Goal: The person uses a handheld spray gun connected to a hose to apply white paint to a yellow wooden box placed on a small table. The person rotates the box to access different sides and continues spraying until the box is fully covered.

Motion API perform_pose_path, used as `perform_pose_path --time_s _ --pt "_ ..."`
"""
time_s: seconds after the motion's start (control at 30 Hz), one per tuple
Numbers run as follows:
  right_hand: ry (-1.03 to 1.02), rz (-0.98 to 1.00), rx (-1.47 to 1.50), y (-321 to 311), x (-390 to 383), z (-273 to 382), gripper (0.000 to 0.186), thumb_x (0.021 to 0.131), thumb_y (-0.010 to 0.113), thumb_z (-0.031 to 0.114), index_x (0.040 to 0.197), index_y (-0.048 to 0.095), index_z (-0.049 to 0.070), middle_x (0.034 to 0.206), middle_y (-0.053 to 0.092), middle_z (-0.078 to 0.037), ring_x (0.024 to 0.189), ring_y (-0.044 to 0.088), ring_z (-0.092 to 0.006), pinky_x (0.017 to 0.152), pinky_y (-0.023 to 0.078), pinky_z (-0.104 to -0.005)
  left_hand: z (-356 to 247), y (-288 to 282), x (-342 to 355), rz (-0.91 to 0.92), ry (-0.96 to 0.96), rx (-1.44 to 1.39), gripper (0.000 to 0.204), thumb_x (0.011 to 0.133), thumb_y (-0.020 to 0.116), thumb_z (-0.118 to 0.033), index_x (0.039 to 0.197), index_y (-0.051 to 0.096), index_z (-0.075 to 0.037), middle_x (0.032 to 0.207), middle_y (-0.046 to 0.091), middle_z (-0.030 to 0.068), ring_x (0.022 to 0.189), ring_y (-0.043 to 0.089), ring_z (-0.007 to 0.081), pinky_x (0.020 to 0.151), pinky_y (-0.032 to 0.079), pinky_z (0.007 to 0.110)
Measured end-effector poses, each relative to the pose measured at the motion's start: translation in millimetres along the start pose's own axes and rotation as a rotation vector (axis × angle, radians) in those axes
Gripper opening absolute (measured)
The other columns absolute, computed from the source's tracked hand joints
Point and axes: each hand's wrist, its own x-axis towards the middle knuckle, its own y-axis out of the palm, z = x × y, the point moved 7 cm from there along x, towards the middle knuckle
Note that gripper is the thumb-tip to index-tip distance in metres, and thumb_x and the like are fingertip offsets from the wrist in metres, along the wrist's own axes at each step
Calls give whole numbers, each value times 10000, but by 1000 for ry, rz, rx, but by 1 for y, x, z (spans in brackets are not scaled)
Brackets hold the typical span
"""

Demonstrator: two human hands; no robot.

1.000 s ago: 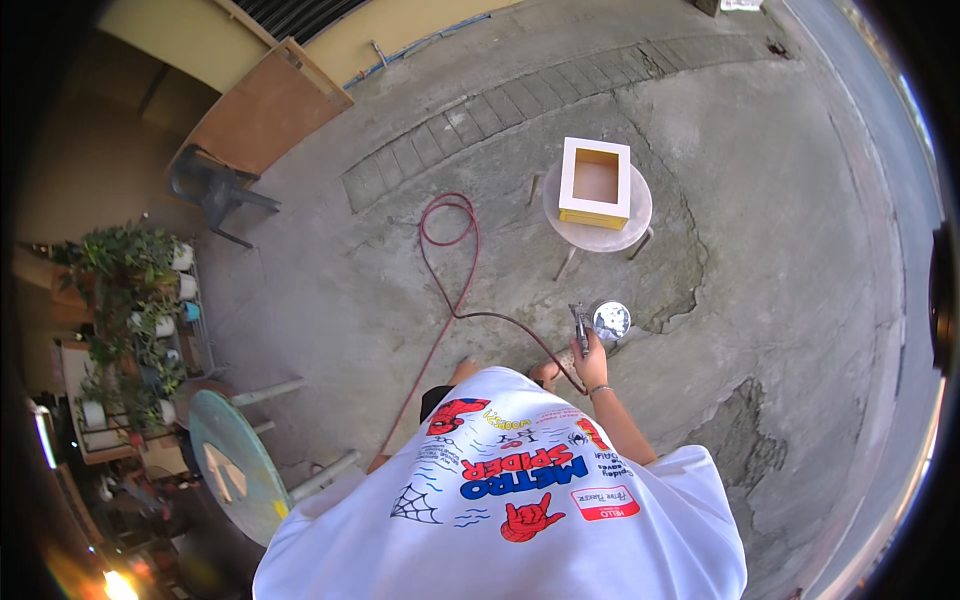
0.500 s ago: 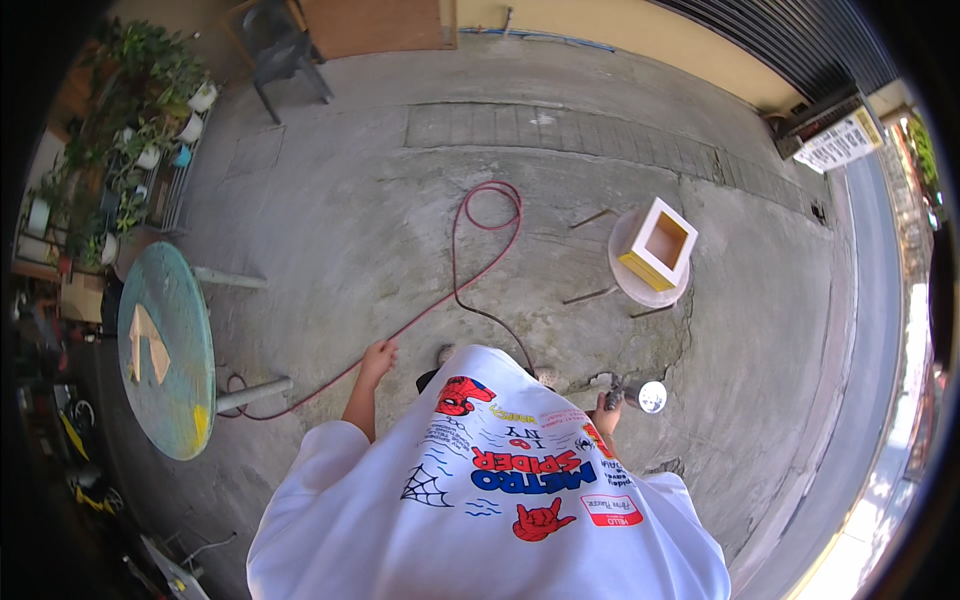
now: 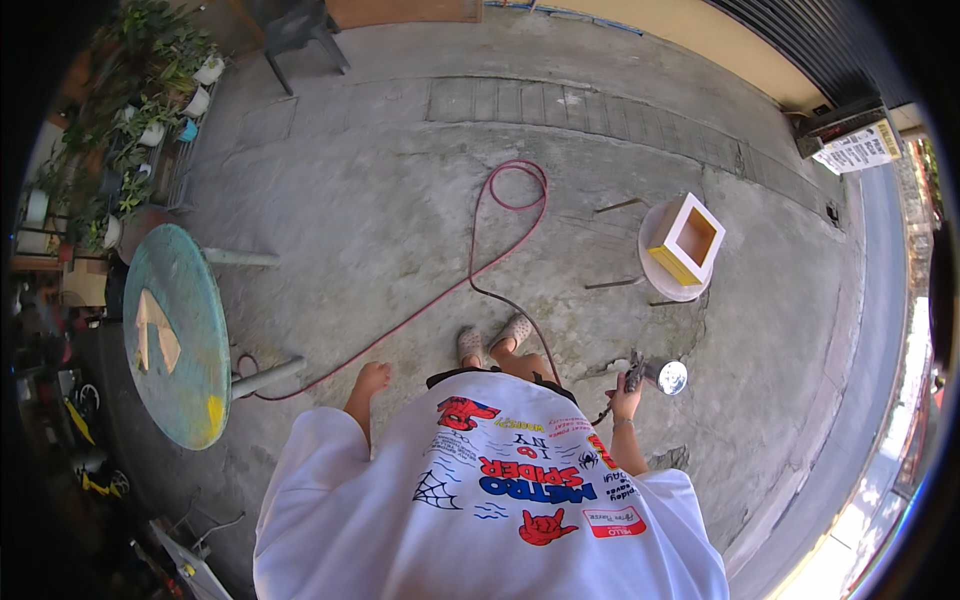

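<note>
My right hand [image 3: 625, 398] grips a metal spray gun [image 3: 634, 372] with a round silver cup [image 3: 671, 377], held out beside my white shirt. A dark length of hose runs down toward it from the looped red hose [image 3: 510, 249] on the concrete. My left hand [image 3: 373, 378] hangs at my left side with curled fingers and nothing visible in it, a short way from the hose. Ahead on the right, a white-faced box [image 3: 686, 238] with yellow sides and a square opening rests on a pale round stool [image 3: 670, 283].
A worn teal round table [image 3: 170, 400] with cardboard pieces on it stands close on my left. Potted plants [image 3: 140, 130] line the far left, near a dark chair [image 3: 310, 30]. A signboard [image 3: 855, 150] stands by the shutter at right, beside the street edge [image 3: 875, 260].
The view swung rightward between the first two frames and tilted slightly since. My left hand came into view near the hose, then moved down away from it. My sandaled feet now show more fully.
</note>
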Motion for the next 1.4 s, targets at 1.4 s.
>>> perform_pose_path --time_s 1.4 --pt "-3 64 -202 136 52 71 505 987 733 246 1363 522 -16 946 656 -85 647 611 -134 511 553 -308 -234 -149 144 -9 217 327 396 1039 598 -384 1073 696 -2 870 725 76 743 663 182 697 535 363"
